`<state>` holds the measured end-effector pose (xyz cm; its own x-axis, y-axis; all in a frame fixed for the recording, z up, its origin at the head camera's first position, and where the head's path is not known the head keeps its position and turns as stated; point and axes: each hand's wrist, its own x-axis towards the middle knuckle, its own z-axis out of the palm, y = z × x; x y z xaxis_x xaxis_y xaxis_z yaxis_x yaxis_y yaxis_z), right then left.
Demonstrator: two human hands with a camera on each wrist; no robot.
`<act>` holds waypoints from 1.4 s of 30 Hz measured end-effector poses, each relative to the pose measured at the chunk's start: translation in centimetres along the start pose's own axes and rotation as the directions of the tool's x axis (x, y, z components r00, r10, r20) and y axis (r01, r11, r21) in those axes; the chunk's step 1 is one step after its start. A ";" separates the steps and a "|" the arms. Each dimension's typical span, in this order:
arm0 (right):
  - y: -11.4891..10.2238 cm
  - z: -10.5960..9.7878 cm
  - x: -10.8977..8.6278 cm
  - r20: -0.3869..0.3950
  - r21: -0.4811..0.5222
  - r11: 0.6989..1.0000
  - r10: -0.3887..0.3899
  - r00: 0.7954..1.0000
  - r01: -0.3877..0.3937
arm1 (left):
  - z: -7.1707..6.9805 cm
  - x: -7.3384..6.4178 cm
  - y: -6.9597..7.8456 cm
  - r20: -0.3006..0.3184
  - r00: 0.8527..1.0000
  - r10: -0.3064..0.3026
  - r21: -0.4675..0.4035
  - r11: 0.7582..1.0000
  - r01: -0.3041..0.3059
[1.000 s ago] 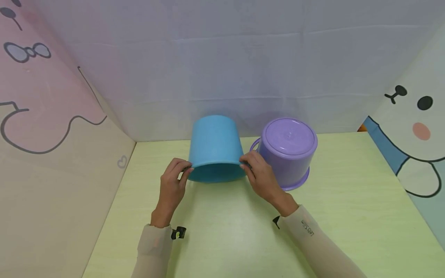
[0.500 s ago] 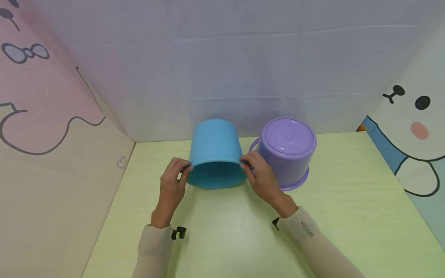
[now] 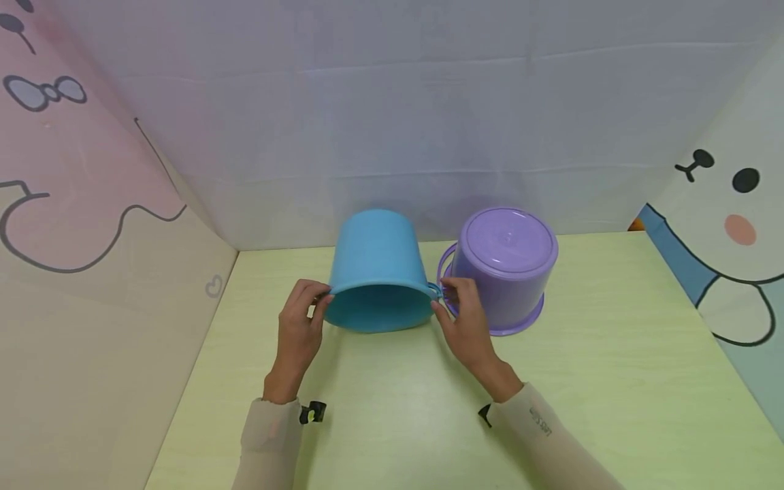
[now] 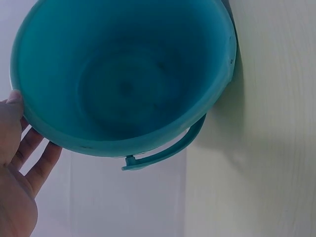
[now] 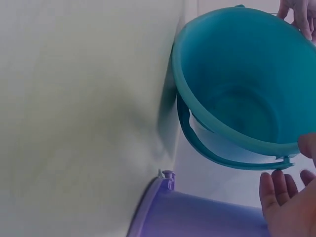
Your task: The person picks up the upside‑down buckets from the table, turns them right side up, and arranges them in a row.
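Note:
A light-blue plastic bucket (image 3: 376, 248) is tipped with its mouth facing me, its lower rim near the table. My left hand (image 3: 300, 330) pinches the left side of its rim, thumb at the mouth and fingers outside. At the right side, my right hand (image 3: 470, 333) has its thumb at the rim. Its fingers (image 5: 280, 187) are spread loosely below the end of the blue handle (image 5: 212, 155), without gripping it. In the left wrist view, the inside of the bucket shows nothing in it. The handle hangs along the bucket's outside.
Close to the right hand, a purple bucket (image 3: 508, 245) stands upside down, its handle (image 3: 446, 262) on the left. Both buckets are on a pale wooden table (image 3: 380, 422) near a light back wall (image 3: 367, 122). Cartoon-printed panels (image 3: 122, 306) flank the table.
The blue bucket has tilted further, showing more of its mouth, and shifted slightly left. My right hand has loosened its pinch on the rim and moved a little right, uncovering the handle's end.

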<state>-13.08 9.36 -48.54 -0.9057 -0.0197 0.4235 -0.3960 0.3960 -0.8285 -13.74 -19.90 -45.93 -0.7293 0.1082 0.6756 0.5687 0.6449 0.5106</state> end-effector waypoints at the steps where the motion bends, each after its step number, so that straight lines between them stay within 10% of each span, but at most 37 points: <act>1: 0.0 0.1 -0.2 -0.001 0.019 0.999 0.028 1.000 -0.028 | 0.0 0.0 0.0 -0.001 1.000 -0.003 -0.003 1.000 0.003; 23: 1.5 2.0 -1.6 0.099 0.316 0.874 0.356 0.929 -0.369 | -0.1 -0.4 -0.5 -0.002 0.997 -0.081 -0.045 0.996 0.081; 42: 2.7 2.2 -1.5 0.177 0.237 0.922 0.270 0.946 -0.307 | -0.2 -0.7 -1.3 -0.005 0.992 -0.123 -0.128 0.984 0.122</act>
<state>-13.07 8.38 -52.21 -0.9909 -0.0738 0.1124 -0.1227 0.1535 -0.9805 -13.88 -20.93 -47.00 -0.7919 0.0240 0.6101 0.5196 0.5512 0.6528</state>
